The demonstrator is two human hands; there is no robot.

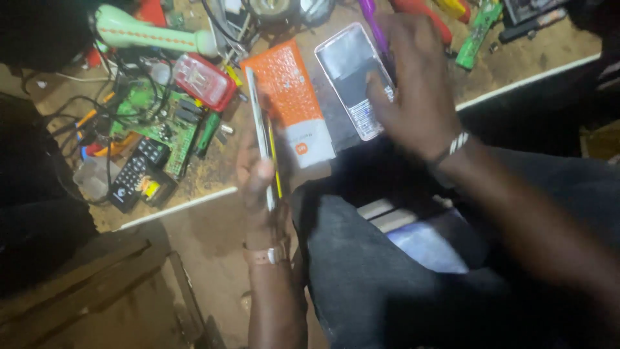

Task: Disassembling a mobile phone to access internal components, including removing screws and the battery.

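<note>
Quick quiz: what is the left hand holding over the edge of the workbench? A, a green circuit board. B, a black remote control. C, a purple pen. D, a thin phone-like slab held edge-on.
D: the left hand grips a thin phone-like slab edge-on, beside the orange box, while the green circuit board and black remote control lie untouched on the bench.
</note>
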